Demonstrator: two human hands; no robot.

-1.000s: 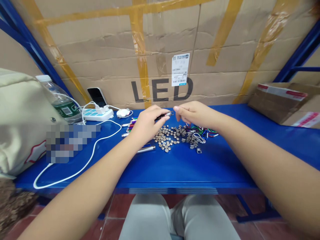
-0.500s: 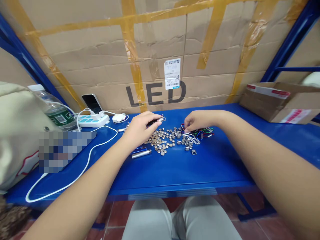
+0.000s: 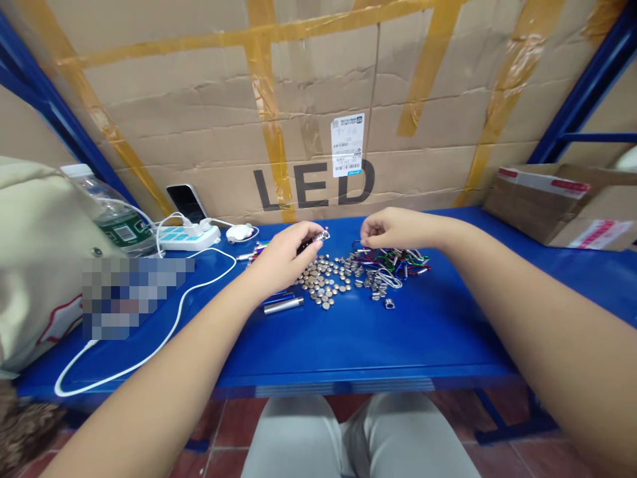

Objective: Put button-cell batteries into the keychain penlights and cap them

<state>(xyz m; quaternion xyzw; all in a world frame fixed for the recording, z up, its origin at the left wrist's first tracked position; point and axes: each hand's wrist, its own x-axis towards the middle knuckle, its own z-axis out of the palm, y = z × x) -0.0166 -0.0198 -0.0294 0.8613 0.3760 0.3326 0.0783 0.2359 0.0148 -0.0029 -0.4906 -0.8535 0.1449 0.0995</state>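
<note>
Blue desk (image 3: 368, 345): on the left, the left hand (image 3: 281, 259) has its grip closed on a dark penlight (image 3: 309, 244) above the button cells (image 3: 323, 282); on the right, the right hand (image 3: 393, 228) pinches narrowly just above the carabiners (image 3: 398, 264), whether on anything is unclear.

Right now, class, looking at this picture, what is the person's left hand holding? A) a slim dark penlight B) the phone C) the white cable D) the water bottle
A: the left hand grips the slim dark penlight, its silver tip showing past the fingers.
</note>
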